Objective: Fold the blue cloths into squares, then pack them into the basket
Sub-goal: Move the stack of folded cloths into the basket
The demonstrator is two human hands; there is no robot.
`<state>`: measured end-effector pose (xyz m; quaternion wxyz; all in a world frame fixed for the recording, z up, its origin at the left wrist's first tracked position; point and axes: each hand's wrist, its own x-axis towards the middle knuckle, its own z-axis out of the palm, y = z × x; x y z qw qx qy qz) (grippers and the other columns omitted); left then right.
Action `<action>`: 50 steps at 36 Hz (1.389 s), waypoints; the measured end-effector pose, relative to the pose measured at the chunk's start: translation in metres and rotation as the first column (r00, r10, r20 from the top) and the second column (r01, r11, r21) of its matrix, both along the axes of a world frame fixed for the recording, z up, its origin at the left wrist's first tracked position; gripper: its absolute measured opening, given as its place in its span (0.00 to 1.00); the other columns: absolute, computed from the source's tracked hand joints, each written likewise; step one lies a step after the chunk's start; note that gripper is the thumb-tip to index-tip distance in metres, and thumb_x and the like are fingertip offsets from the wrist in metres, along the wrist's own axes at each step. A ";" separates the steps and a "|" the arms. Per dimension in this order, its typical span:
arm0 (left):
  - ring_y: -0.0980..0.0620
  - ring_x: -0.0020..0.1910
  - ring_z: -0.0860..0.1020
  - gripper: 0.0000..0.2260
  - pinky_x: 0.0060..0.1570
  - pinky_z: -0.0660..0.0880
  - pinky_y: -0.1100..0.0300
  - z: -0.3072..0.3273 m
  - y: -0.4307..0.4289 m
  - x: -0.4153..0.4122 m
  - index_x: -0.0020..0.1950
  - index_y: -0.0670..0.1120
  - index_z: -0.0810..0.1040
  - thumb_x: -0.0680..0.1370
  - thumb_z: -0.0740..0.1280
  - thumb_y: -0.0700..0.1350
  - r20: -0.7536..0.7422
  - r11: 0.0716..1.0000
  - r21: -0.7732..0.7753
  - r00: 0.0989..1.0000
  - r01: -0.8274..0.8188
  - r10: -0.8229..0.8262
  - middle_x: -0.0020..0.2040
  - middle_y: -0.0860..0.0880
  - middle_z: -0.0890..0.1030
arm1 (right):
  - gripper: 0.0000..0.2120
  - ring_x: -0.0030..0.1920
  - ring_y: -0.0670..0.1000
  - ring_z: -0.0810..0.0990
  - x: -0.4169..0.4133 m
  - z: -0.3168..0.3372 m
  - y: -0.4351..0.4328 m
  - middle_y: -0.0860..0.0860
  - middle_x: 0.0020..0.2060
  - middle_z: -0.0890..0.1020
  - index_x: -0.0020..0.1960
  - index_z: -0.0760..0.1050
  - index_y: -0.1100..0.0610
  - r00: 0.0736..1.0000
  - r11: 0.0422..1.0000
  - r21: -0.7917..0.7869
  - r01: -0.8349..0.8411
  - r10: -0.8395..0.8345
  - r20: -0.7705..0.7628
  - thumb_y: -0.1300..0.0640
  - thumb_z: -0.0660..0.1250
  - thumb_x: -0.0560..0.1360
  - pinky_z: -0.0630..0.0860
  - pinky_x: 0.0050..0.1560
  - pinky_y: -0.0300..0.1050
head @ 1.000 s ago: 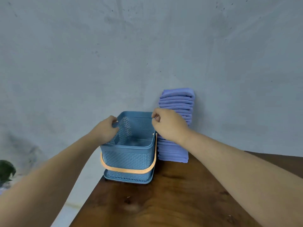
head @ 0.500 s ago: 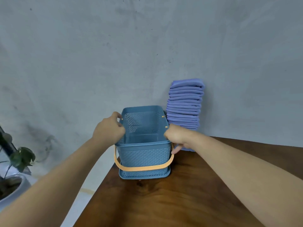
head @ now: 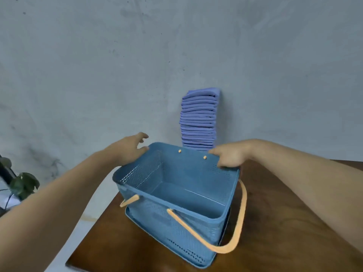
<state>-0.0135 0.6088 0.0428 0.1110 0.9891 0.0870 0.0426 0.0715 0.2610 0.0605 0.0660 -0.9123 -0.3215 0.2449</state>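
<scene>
Wooden table [head: 275, 222] nearest. On it the blue basket [head: 176, 205] sits skewed, nothing inside, far rim between both hands. Orange handle [head: 241, 213] hangs down its near side, below & nearer than the R hand. L hand [head: 125, 149] at far-left corner: fingers loose & spread, thumb touching the rim, no real hold. R hand [head: 230, 157] on far-right rim, fingers curled over the edge, gripping it. Just beyond the hands, nearer the R one: stack of folded blue cloths [head: 198, 122] upright vs. grey wall [head: 117, 65]. Plant [head: 23, 183] well left of L arm.
</scene>
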 end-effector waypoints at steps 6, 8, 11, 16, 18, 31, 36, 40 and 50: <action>0.51 0.60 0.80 0.13 0.61 0.72 0.55 -0.011 -0.070 -0.004 0.70 0.59 0.74 0.86 0.62 0.56 -0.023 0.970 -0.166 0.983 0.176 -0.182 0.61 0.54 0.82 | 0.28 0.54 0.52 0.83 0.005 0.006 -0.060 0.49 0.58 0.83 0.74 0.71 0.45 0.997 0.985 -0.169 -0.027 0.039 0.069 0.64 0.64 0.77 0.82 0.44 0.43; 0.51 0.53 0.83 0.08 0.55 0.78 0.54 -0.008 -0.094 -0.004 0.61 0.56 0.76 0.85 0.63 0.57 0.001 0.968 -0.170 0.982 0.186 -0.189 0.54 0.53 0.84 | 0.29 0.45 0.45 0.81 0.010 0.014 -0.080 0.45 0.50 0.82 0.73 0.72 0.43 0.997 0.980 -0.198 -0.028 0.041 0.063 0.65 0.63 0.76 0.80 0.41 0.43; 0.48 0.39 0.85 0.08 0.35 0.82 0.54 0.001 -0.130 -0.010 0.51 0.51 0.78 0.85 0.65 0.52 -0.085 0.943 -0.237 0.962 0.234 -0.261 0.44 0.49 0.84 | 0.26 0.34 0.38 0.80 0.016 0.019 -0.109 0.42 0.42 0.82 0.68 0.74 0.43 0.997 0.976 -0.215 -0.024 0.040 0.067 0.67 0.62 0.77 0.78 0.39 0.41; 0.47 0.39 0.87 0.06 0.40 0.85 0.48 0.003 -0.175 -0.014 0.58 0.49 0.80 0.85 0.64 0.48 -0.267 0.890 -0.267 0.859 0.370 -0.437 0.48 0.45 0.87 | 0.23 0.56 0.48 0.85 0.021 0.007 -0.153 0.44 0.56 0.86 0.61 0.79 0.39 0.998 0.976 -0.217 0.001 0.013 0.064 0.62 0.62 0.75 0.81 0.63 0.56; 0.47 0.39 0.86 0.05 0.40 0.85 0.47 0.004 -0.179 -0.011 0.55 0.50 0.80 0.84 0.66 0.49 -0.268 0.894 -0.241 0.859 0.378 -0.436 0.46 0.46 0.86 | 0.22 0.57 0.48 0.85 0.018 0.005 -0.164 0.43 0.56 0.86 0.59 0.79 0.37 0.998 0.980 -0.200 0.005 0.007 0.061 0.60 0.62 0.74 0.80 0.64 0.57; 0.45 0.38 0.84 0.04 0.37 0.85 0.50 0.010 -0.180 0.008 0.55 0.63 0.80 0.83 0.67 0.55 -0.318 0.907 -0.053 0.854 0.418 -0.412 0.46 0.49 0.83 | 0.28 0.50 0.41 0.81 0.005 0.002 -0.172 0.38 0.50 0.82 0.70 0.76 0.39 0.999 0.980 -0.196 0.030 -0.037 -0.033 0.63 0.62 0.76 0.79 0.54 0.45; 0.47 0.43 0.84 0.07 0.36 0.85 0.48 0.004 -0.178 0.004 0.59 0.58 0.82 0.83 0.67 0.54 -0.326 0.908 -0.106 0.848 0.406 -0.417 0.51 0.48 0.83 | 0.27 0.58 0.46 0.83 0.000 -0.001 -0.175 0.38 0.57 0.84 0.67 0.76 0.33 0.998 0.989 -0.140 0.040 -0.047 -0.050 0.60 0.61 0.76 0.80 0.64 0.57; 0.47 0.45 0.85 0.07 0.39 0.86 0.49 0.001 -0.180 -0.002 0.59 0.58 0.84 0.84 0.67 0.51 -0.348 0.904 -0.157 0.834 0.398 -0.428 0.50 0.51 0.85 | 0.27 0.59 0.47 0.84 -0.005 -0.004 -0.178 0.40 0.58 0.84 0.67 0.76 0.34 0.996 0.990 -0.138 0.028 -0.040 -0.083 0.59 0.61 0.75 0.81 0.63 0.58; 0.53 0.45 0.84 0.07 0.46 0.83 0.52 0.001 -0.169 0.005 0.56 0.57 0.82 0.82 0.68 0.56 -0.303 0.880 0.039 0.845 0.474 -0.441 0.48 0.56 0.84 | 0.29 0.59 0.45 0.81 -0.017 0.006 -0.169 0.41 0.60 0.83 0.72 0.74 0.39 0.997 0.984 -0.179 -0.007 -0.007 -0.079 0.64 0.62 0.77 0.79 0.64 0.51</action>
